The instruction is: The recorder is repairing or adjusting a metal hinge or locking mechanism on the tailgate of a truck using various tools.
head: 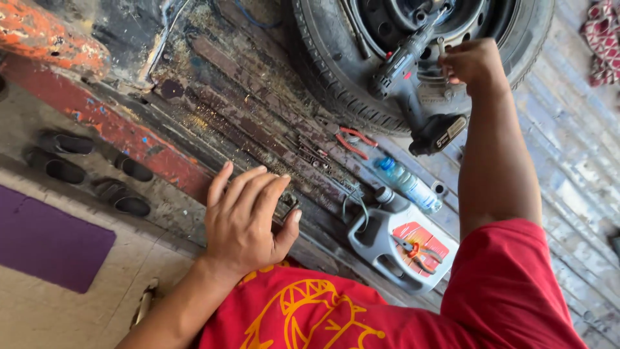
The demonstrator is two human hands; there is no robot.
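Steel socket bit (442, 46), small, stiff and likely slippery (best gripped along its shank), is pinched in the right hand (470, 61) beside the cordless drill (413, 84) over the tyre (361, 97); left hand (248, 216) rests splayed, holding nothing.

Just beyond your left fingers (258, 184), red-handled pliers (352, 141) lie on the rusty ribbed floor (226, 84), with a clear plastic bottle (408, 184) beside them. Nearer you, a grey oil jug (394, 242) lies flat, small orange pliers (416, 251) resting on its label. Well off to the side of those fingers, black sandals (90, 171) sit near a purple mat (48, 242).
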